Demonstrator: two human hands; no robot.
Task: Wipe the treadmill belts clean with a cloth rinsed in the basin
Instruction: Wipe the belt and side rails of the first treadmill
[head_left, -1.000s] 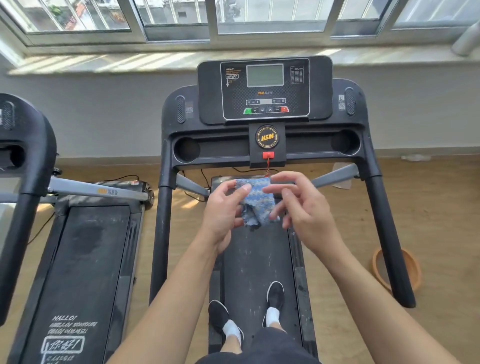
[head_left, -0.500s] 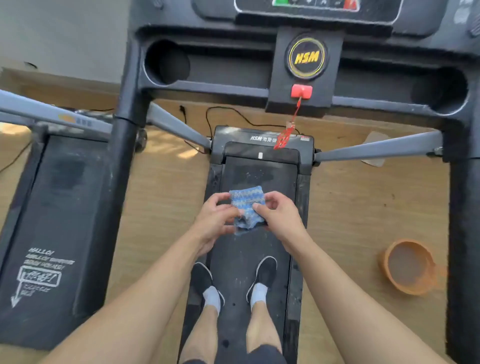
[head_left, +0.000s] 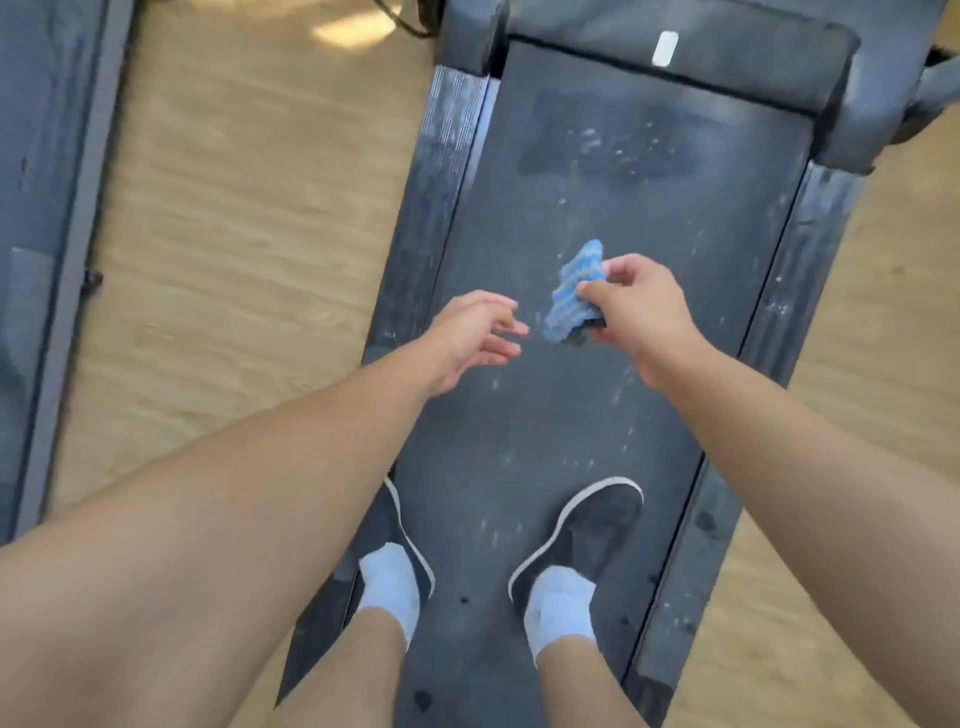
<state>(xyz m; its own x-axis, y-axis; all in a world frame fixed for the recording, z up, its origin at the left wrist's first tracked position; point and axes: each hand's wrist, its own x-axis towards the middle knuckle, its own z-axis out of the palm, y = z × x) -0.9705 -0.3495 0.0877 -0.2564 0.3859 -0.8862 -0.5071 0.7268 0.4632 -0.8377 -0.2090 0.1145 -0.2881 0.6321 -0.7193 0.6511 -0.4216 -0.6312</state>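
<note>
Head view looks straight down on a treadmill belt, dark and flecked with pale dust. Right hand pinches a blue striped cloth between thumb and fingers, holding it above the middle of the belt (whether it touches the belt cannot be told). Left hand is just left of the cloth, fingers spread and empty. Two dark shoes stand on the near end. Wood floor lies on both sides.

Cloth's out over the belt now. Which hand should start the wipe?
Right. The right hand already pinches the cloth above the dusty belt, so it likely just lowers and wipes. The left hand is open and empty beside it.
</note>
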